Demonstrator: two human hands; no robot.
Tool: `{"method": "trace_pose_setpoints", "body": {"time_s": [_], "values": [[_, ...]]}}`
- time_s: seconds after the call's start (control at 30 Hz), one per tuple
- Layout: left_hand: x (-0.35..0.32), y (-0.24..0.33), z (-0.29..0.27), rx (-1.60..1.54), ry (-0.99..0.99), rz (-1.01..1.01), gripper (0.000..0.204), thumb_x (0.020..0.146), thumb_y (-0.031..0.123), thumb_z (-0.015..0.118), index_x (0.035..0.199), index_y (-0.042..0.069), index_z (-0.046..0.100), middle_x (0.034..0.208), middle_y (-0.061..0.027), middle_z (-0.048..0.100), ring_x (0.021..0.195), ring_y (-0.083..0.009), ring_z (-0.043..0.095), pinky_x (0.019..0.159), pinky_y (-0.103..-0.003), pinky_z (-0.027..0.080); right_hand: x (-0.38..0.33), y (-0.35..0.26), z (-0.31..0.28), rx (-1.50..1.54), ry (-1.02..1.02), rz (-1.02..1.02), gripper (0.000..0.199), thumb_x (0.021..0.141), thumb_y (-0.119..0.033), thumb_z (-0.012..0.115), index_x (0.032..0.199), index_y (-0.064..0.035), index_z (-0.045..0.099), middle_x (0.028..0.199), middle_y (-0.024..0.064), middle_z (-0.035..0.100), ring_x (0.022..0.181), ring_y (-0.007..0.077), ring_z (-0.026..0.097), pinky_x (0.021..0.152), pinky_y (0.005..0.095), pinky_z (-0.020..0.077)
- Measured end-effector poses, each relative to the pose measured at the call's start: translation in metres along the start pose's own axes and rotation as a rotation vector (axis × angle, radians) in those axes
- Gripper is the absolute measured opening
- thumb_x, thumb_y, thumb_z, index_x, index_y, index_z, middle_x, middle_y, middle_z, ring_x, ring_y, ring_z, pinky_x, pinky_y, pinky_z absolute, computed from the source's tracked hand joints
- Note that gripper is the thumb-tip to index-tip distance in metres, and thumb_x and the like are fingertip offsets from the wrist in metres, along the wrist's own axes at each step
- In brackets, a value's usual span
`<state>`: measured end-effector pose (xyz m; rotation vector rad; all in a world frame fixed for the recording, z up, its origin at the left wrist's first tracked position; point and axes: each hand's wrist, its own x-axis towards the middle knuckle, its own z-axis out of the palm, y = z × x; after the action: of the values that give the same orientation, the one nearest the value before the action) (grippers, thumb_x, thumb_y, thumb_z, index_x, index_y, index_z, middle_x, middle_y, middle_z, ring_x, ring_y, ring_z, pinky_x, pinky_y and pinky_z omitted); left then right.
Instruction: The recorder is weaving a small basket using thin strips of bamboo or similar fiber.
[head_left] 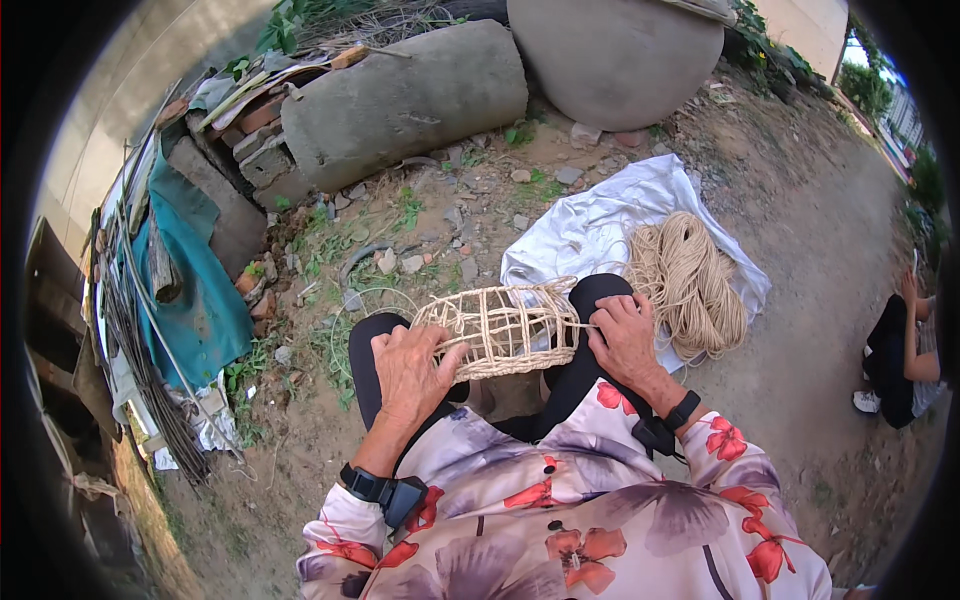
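An open-mesh basket woven from pale tan cord (505, 330) lies sideways across my lap, between my knees. My left hand (412, 368) grips its left end, the thumb over the near edge and the fingertips partly hidden behind the weave. At the other end, my right hand (625, 340) rests by my right knee with its fingers closed on a short strand of cord (583, 325) that runs out of the basket. A thin loose strand loops out beyond the basket's left end.
A big bundle of tan cord (688, 285) lies on a white sheet (565, 235) at front right. Beyond are a concrete cylinder (410, 105) and a large rounded grey vessel (620, 60). Teal cloth (195, 270) and sticks lie left. Another person (905, 360) sits far right.
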<state>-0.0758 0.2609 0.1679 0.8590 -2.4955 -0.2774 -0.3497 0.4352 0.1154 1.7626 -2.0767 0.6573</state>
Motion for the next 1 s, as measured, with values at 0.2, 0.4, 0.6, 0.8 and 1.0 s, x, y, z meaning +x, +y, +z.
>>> {"method": "trace_pose_setpoints", "body": {"time_s": [0.2,0.4,0.6,0.8,1.0], "values": [[-0.003,-0.004,0.003,0.126,0.107,0.069,0.017,0.083,0.023,0.071,0.079,0.008,0.065,0.079,-0.0069,0.056,0.082,-0.0276,0.053,0.078,-0.041,0.035,0.000,-0.001,-0.005,0.036,0.041,0.033,0.028,0.074,-0.018,0.073,0.098,-0.0079,0.063,0.105,0.0078,0.061,0.104,0.0256,0.056,0.099,0.0510,0.0335],[-0.019,-0.017,-0.015,0.136,0.049,-0.016,0.018,0.086,0.024,0.068,0.082,0.007,0.065,0.081,-0.0083,0.059,0.083,-0.0280,0.054,0.079,-0.041,0.035,-0.003,0.000,-0.005,0.024,0.070,0.048,0.029,0.073,-0.019,0.074,0.098,-0.0075,0.064,0.103,0.0080,0.061,0.103,0.0266,0.056,0.099,0.0517,0.0336],[0.007,0.004,0.002,0.048,-0.017,0.185,0.017,0.088,0.023,0.066,0.078,0.008,0.065,0.068,-0.0084,0.059,0.072,-0.0272,0.054,0.075,-0.040,0.036,0.000,0.000,-0.002,0.046,0.036,0.002,0.024,0.073,-0.019,0.074,0.092,-0.0080,0.064,0.102,0.0087,0.061,0.102,0.0274,0.056,0.098,0.0523,0.0340],[-0.046,-0.048,-0.029,0.127,0.049,-0.109,0.020,0.091,0.020,0.063,0.076,0.007,0.061,0.062,-0.0123,0.055,0.065,-0.0314,0.055,0.071,-0.042,0.037,-0.003,0.000,-0.008,0.025,0.047,0.028,0.032,0.072,-0.020,0.074,0.100,-0.0081,0.064,0.102,0.0080,0.061,0.102,0.0267,0.056,0.099,0.0516,0.0336],[-0.042,-0.035,-0.053,0.251,0.068,-0.078,0.021,0.083,0.021,0.071,0.098,0.008,0.067,0.109,-0.0063,0.063,0.099,-0.0271,0.057,0.081,-0.041,0.042,0.000,-0.003,-0.005,0.011,0.071,-0.009,0.028,0.073,-0.020,0.074,0.096,-0.0084,0.064,0.090,0.0064,0.057,0.090,0.0255,0.055,0.091,0.0472,0.0353]]}}
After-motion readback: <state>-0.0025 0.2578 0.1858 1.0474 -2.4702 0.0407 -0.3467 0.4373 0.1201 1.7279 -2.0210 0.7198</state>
